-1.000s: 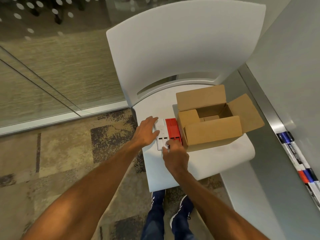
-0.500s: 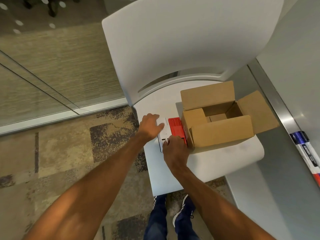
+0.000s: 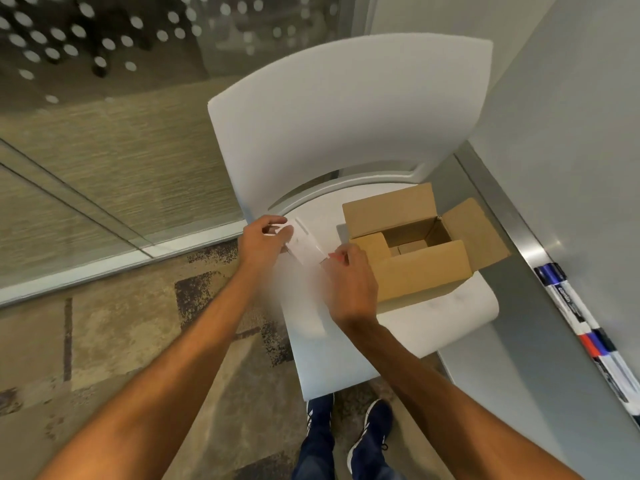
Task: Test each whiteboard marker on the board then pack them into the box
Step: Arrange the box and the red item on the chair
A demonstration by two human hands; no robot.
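Observation:
An open brown cardboard box [image 3: 420,275] stands on the seat of a white chair [image 3: 346,133], flaps spread. Left of the box, both hands hold a flat white pack [image 3: 304,245] lifted and tilted above the seat. My left hand [image 3: 263,242] grips its far end with curled fingers. My right hand [image 3: 349,285] pinches its near end, where a red edge [image 3: 337,257] peeks out at the fingertips. Several whiteboard markers [image 3: 571,311] with blue, black and red parts lie in a row on the metal ledge [image 3: 519,230] at the right.
The whiteboard wall [image 3: 571,133] rises on the right above the ledge. A glass partition [image 3: 104,150] runs along the left over patterned carpet [image 3: 121,341]. My shoes [image 3: 370,431] show below the chair's front edge.
The white pack lay flat on the seat beside a red piece under my hands. Now both hands have lifted and turned it, and only a sliver of red shows.

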